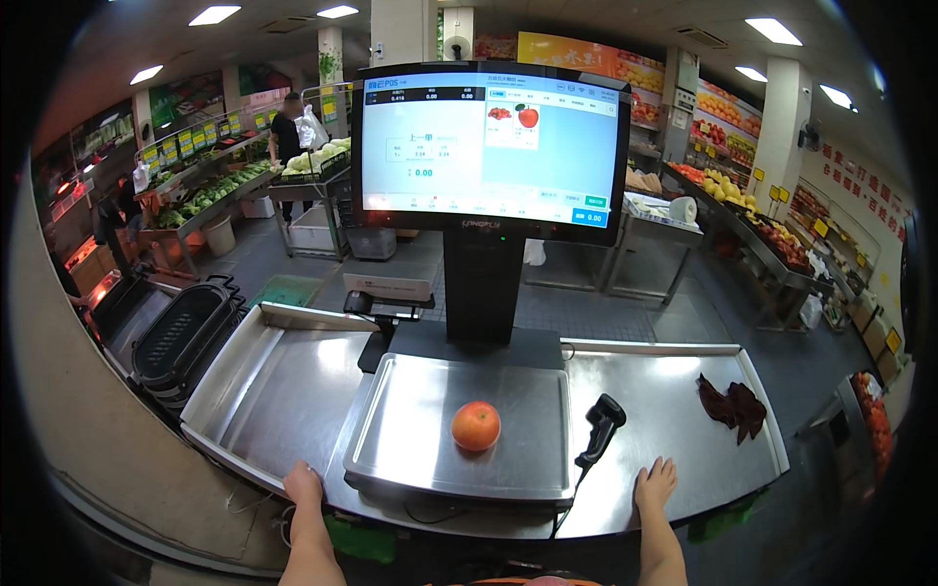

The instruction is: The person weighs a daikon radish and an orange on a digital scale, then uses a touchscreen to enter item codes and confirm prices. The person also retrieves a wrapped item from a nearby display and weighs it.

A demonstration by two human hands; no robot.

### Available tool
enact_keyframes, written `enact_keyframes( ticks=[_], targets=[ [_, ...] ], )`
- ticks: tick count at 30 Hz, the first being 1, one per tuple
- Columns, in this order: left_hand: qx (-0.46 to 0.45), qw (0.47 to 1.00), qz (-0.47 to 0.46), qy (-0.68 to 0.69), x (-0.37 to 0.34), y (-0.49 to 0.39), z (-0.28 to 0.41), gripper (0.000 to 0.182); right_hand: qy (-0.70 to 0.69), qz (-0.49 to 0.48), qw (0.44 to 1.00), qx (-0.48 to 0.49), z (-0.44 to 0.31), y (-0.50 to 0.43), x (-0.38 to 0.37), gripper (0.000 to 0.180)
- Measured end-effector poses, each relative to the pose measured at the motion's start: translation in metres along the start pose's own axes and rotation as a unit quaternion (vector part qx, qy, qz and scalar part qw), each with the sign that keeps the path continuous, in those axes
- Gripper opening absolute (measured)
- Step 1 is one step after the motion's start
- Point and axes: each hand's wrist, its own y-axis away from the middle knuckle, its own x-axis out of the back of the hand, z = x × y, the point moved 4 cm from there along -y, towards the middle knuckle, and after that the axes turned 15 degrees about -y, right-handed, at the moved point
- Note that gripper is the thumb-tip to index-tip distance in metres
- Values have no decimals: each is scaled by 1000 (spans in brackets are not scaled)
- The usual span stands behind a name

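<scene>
A round orange-red fruit [476,425] rests on the steel weighing plate [410,469] of a checkout scale. My left hand [303,482] lies at the counter's near edge, left of the plate, its fingers curled in; whether they hold the edge cannot be told. To the right of the plate, my right hand [656,483] rests on the steel counter with fingers apart and nothing in it. A black handheld barcode scanner [602,428] lies between the plate and my right hand. Above the scale stands a lit POS screen [425,154] with fruit pictures.
A dark crumpled cloth [733,407] lies at the counter's right end. Raised rims [234,465] border the steel counter. Black shopping baskets [183,351] are stacked at the left. Beyond are vegetable stands [220,190], a fruit stand [769,249] and a person [284,135] carrying a white bag.
</scene>
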Motion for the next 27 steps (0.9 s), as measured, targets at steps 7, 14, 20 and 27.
enact_keyframes(
  ticks=[7,14,20,27],
  targets=[
    [-3,1000,1,-9,-7,-3,-2,17,-7,7,1000,-9,-3,2,3,52],
    [-2,1000,4,-6,-10,-3,-3,17,-13,25,1000,0,1,1,2,49],
    [2,1000,9,4,-7,0,-3,17,-14,45,999,27,6,1,-2,47],
    [-2,1000,2,5,-2,0,-1,18,-6,32,999,8,3,0,0,46]
  ],
)
